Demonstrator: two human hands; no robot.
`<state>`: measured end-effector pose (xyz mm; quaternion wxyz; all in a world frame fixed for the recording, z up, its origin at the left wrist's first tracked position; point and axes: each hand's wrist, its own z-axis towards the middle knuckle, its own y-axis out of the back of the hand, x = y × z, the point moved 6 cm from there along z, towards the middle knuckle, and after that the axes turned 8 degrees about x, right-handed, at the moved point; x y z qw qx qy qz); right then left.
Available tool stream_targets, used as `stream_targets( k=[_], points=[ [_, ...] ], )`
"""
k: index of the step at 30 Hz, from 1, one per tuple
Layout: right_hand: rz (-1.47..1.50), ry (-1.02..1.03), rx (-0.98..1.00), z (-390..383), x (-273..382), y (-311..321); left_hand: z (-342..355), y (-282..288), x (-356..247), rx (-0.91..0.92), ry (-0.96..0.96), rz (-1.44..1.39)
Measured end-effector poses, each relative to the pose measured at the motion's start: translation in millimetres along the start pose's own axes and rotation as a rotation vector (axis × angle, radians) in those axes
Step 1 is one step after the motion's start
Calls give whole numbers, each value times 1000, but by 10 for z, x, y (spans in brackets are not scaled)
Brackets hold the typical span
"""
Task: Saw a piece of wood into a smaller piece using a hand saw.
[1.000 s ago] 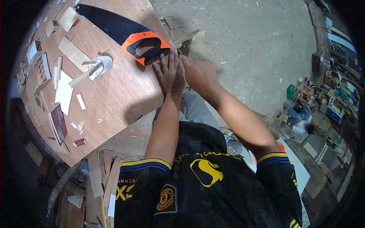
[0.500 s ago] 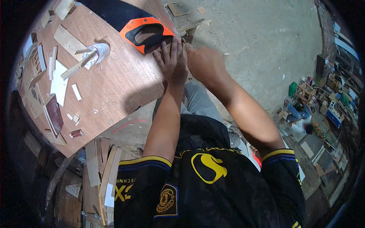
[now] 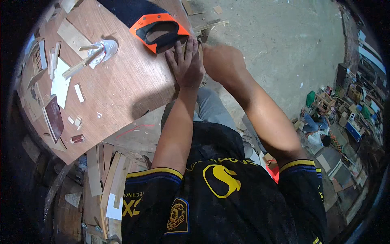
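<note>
My left hand (image 3: 186,66) lies on the right edge of the wooden table (image 3: 122,89), its fingers stretched out and somewhat apart. The fingertips reach the black grip of a handsaw (image 3: 142,29) with an orange and black handle, which rests flat on the tabletop. Close beside it, just past the table edge, my right hand (image 3: 222,61) is closed with its back toward me. Whatever its fingers hold is hidden behind the hand.
A plastic-wrapped cup (image 3: 109,49) holding wood strips stands on the table. Wood offcuts (image 3: 57,116) lie at its left. More boards (image 3: 97,175) lean below the table. A person (image 3: 317,132) sits among clutter at far right. Scraps (image 3: 211,25) lie on the concrete floor.
My right hand has shifted slightly right and down, staying closed. The left hand stays at the table edge, its fingers a little more spread. The view has shifted slightly.
</note>
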<state>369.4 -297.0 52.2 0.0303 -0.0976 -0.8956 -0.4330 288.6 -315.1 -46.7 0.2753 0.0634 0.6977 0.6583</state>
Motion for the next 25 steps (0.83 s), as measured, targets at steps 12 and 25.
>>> stream_targets(
  k=[12, 25],
  points=[
    [-1, -79, 29, -73, -40, -148, 3, -46, 21, 45, 29, 28],
    [131, -181, 138, -636, -64, -88, 4, -217, 63, 82, 36, 197]
  ],
)
